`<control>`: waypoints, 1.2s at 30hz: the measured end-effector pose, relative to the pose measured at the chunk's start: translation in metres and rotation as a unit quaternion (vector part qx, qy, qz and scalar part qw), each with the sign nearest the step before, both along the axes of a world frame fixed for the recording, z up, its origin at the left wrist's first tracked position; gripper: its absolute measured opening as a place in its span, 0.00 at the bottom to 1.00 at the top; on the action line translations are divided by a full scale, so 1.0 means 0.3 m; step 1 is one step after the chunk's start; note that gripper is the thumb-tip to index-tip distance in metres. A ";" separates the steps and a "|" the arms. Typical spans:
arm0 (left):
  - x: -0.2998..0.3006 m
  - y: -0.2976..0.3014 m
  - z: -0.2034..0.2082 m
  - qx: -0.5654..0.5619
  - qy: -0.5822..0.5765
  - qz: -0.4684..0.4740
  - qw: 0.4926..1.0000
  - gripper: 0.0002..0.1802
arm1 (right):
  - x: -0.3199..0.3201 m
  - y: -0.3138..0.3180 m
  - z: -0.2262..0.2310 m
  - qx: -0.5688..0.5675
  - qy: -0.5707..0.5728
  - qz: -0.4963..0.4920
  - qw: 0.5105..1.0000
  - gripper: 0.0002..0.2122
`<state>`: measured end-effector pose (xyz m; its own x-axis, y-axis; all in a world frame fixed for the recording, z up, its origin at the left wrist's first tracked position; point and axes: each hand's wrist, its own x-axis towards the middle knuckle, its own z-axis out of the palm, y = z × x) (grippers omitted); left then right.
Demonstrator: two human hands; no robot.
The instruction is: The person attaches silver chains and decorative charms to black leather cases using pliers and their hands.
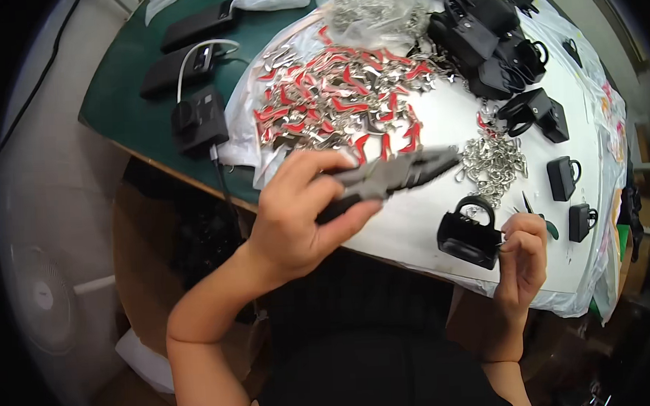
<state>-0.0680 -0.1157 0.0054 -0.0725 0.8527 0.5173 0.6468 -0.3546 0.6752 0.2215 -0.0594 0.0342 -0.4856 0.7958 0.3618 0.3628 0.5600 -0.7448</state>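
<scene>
My left hand [291, 213] is closed round grey pliers [393, 175], their jaws pointing right over the table; they are a little smeared by motion. Between its fingertips my right hand [524, 252] pinches the right side of a miniature black handbag [466, 242] with a ring-shaped top handle, near the table's front edge. The pliers' tip is above the little bag, apart from it. Just beyond the bag lies a heap of silver chains [494, 163]. A small dark-tipped tool with a green handle [551, 229] lies partly behind my right hand.
Red and silver shoe-shaped charms [335, 94] cover plastic sheeting in a wide pile. Several black mini bags [477, 40] are heaped at the back right, with single ones [562, 178] along the right. Power banks [199, 121] with cables lie on the green tabletop [128, 88]. A fan [45, 299] stands left.
</scene>
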 end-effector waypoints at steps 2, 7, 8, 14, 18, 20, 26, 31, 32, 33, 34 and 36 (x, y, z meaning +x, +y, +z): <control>-0.013 0.064 0.086 -0.097 -0.115 -0.040 0.988 0.15 | 0.022 -0.001 0.003 0.007 0.029 -0.022 0.999 0.06; -0.059 0.132 0.225 -0.294 -0.128 -0.123 0.939 0.15 | -0.003 -0.024 0.011 -0.005 0.036 -0.034 0.999 0.05; -0.069 0.131 0.222 -0.290 -0.128 -0.137 0.939 0.16 | -0.011 -0.022 0.018 -0.022 0.009 -0.007 1.000 0.06; -0.030 0.028 0.193 -0.187 0.154 -0.156 0.958 0.18 | -0.058 -0.025 0.011 -0.043 -0.004 0.031 0.999 0.09; -0.004 0.006 0.193 -0.190 0.194 -0.158 0.949 0.19 | -0.054 -0.025 -0.045 -0.017 0.028 0.032 0.999 0.11; 0.012 0.009 0.204 -0.188 0.218 -0.148 0.946 0.19 | -0.053 -0.037 -0.049 -0.023 0.029 0.018 0.999 0.11; 0.033 -0.006 0.243 -0.130 0.304 -0.129 0.935 0.21 | -0.064 -0.039 -0.051 0.040 0.027 0.006 0.999 0.11; 0.035 -0.001 0.251 -0.135 0.321 -0.141 0.927 0.21 | -0.070 -0.049 -0.066 0.054 0.036 -0.003 0.998 0.12; 0.036 0.001 0.253 -0.130 0.321 -0.143 0.927 0.20 | -0.068 -0.048 -0.067 0.055 0.040 -0.002 0.998 0.12; 0.037 0.004 0.255 -0.125 0.322 -0.144 0.927 0.20 | -0.066 -0.046 -0.066 0.055 0.041 -0.004 0.998 0.12; 0.036 0.007 0.254 -0.124 0.323 -0.146 0.927 0.20 | -0.063 -0.043 -0.063 0.054 0.042 0.000 0.998 0.12; 0.034 0.013 0.249 -0.099 0.337 -0.151 0.924 0.20 | -0.052 -0.035 -0.058 0.053 0.042 0.002 0.998 0.12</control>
